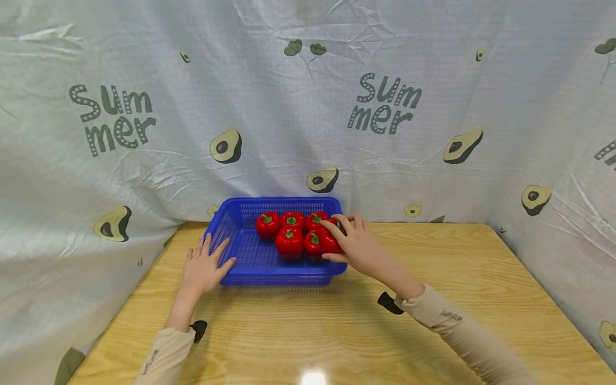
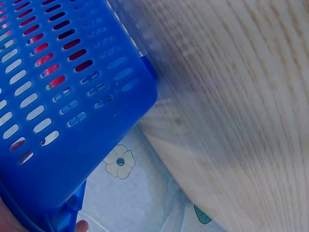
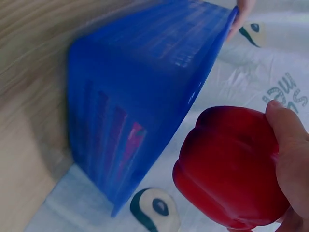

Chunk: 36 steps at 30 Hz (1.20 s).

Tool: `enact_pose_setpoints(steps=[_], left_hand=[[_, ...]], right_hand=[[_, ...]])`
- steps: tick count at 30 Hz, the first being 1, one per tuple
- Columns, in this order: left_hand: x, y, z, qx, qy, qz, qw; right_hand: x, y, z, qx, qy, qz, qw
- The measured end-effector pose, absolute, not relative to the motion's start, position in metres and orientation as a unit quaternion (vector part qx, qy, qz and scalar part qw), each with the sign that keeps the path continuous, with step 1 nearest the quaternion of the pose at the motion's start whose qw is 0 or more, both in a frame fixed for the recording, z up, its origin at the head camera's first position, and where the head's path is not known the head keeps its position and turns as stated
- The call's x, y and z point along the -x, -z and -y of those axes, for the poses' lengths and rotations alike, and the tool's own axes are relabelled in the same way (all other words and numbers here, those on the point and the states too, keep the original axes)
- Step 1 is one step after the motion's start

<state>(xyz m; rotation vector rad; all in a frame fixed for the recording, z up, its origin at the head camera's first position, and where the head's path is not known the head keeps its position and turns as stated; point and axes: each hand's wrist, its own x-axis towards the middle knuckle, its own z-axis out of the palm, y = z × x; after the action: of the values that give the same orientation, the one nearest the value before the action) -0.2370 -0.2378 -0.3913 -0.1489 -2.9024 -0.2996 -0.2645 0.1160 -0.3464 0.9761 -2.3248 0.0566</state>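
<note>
A blue plastic basket (image 1: 250,256) with slotted walls holds several red bell peppers (image 1: 290,243), grouped toward its middle and right. At its right end, my right hand (image 1: 358,248) grips another red bell pepper (image 3: 229,166) with thumb and fingers. In the right wrist view that pepper appears above the basket's rim (image 3: 200,92), with the thumb (image 3: 285,125) along its side. My left hand (image 1: 199,270) rests on the basket's front left corner, its fingers straight and spread over the rim. Only small parts of that hand (image 2: 7,217) show in the left wrist view.
The basket stands on a wood-grain table (image 1: 433,310) near its back edge. Behind and at both sides hangs a pale curtain (image 1: 269,107) printed with avocados and lettering. Dark straps (image 1: 390,303) show beneath both wrists, beside beige sleeves (image 1: 462,326).
</note>
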Motion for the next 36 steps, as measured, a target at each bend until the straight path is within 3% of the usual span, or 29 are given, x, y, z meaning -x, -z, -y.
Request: enact_pose_setpoints(steps=[36], left_hand=[[0.237,0.391,0.237,0.044,0.093,0.989,0.101]], right_hand=[[0.281,0.366,0.013,-0.361,-0.033,0.905,0.222]])
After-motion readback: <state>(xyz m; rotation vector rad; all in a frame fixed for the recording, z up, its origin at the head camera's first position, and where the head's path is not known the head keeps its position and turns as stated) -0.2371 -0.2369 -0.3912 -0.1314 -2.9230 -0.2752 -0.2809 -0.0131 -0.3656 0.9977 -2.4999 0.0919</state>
